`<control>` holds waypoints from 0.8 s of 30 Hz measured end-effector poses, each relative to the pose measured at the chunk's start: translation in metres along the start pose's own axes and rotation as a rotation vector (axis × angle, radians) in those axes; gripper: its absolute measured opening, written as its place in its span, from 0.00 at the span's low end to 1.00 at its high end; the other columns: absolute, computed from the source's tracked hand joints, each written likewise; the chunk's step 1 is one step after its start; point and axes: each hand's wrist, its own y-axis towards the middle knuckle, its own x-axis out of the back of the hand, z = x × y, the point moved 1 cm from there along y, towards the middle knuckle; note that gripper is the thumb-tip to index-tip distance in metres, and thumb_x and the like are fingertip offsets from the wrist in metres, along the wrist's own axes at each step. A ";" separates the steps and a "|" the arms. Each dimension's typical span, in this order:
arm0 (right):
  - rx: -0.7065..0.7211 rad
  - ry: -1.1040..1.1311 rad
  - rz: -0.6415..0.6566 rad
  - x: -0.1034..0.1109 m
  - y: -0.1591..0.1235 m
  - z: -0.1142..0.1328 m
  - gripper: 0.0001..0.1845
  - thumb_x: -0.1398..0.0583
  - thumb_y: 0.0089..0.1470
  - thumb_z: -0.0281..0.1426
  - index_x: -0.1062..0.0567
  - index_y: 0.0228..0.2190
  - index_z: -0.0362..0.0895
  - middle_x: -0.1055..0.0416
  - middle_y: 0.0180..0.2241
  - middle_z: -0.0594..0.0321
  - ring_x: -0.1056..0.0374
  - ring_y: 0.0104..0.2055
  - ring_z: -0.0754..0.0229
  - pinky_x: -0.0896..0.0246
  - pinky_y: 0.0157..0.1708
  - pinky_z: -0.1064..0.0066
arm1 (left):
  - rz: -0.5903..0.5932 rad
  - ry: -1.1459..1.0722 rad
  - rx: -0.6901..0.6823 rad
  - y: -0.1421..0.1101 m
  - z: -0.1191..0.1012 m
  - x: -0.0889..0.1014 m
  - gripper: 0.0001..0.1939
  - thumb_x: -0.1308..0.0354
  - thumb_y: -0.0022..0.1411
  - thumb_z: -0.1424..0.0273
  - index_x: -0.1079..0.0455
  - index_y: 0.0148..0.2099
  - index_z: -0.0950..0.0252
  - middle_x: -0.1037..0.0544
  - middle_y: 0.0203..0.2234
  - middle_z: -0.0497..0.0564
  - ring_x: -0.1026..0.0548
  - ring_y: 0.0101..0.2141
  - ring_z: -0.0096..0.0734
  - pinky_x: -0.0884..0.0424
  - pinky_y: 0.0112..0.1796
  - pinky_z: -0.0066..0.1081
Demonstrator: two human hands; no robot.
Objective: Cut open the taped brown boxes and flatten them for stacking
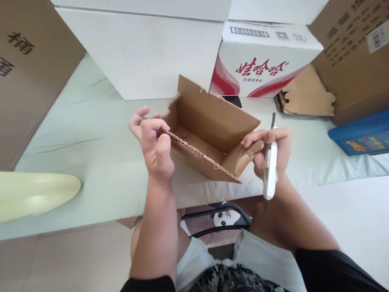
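An open cardboard box (199, 148) stands tilted on the covered table, its flaps raised and their cut edges ragged. At its left end, my left hand (158, 146) pinches the near flap between thumb and fingers. My right hand (278, 152) grips a white utility knife (270, 170) with its grey blade pointing away from me. The same hand's fingers also hold the short flap at the right end of the box. Inside the box only bare brown walls and floor show.
Large white cartons (170, 52) and a red-and-white carton (258, 61) line the back. Folded cardboard (306, 95) and a blue package (361, 136) are at right. A dark phone-like object (233, 101) lies behind the box. A pale yellow-green object (39, 192) sits left.
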 end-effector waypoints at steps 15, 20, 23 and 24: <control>-0.088 0.027 -0.066 -0.005 -0.009 -0.026 0.31 0.26 0.50 0.42 0.43 0.40 0.56 0.29 0.62 0.63 0.33 0.66 0.53 0.32 0.59 0.51 | -0.016 0.056 0.067 -0.014 -0.008 0.017 0.21 0.42 0.65 0.45 0.34 0.46 0.55 0.30 0.43 0.53 0.25 0.51 0.45 0.30 0.60 0.49; -0.057 0.171 -0.008 -0.005 -0.010 -0.036 0.27 0.28 0.53 0.44 0.40 0.42 0.56 0.27 0.32 0.71 0.25 0.34 0.59 0.24 0.38 0.63 | -0.039 0.041 0.172 -0.018 -0.004 0.017 0.33 0.37 0.63 0.42 0.39 0.62 0.51 0.29 0.56 0.56 0.26 0.59 0.46 0.31 0.64 0.48; -0.019 0.222 0.001 -0.008 -0.012 -0.033 0.24 0.30 0.56 0.44 0.39 0.42 0.57 0.28 0.28 0.72 0.24 0.31 0.57 0.23 0.36 0.61 | 0.002 0.093 0.192 -0.019 -0.001 0.018 0.38 0.36 0.60 0.39 0.40 0.64 0.51 0.32 0.62 0.58 0.29 0.63 0.48 0.32 0.65 0.49; -0.018 0.245 0.028 -0.009 -0.013 -0.031 0.25 0.29 0.55 0.42 0.39 0.42 0.57 0.26 0.28 0.72 0.23 0.32 0.56 0.22 0.38 0.60 | 0.013 0.111 0.184 -0.019 0.000 0.019 0.38 0.36 0.60 0.39 0.40 0.64 0.51 0.33 0.62 0.58 0.29 0.64 0.49 0.32 0.66 0.49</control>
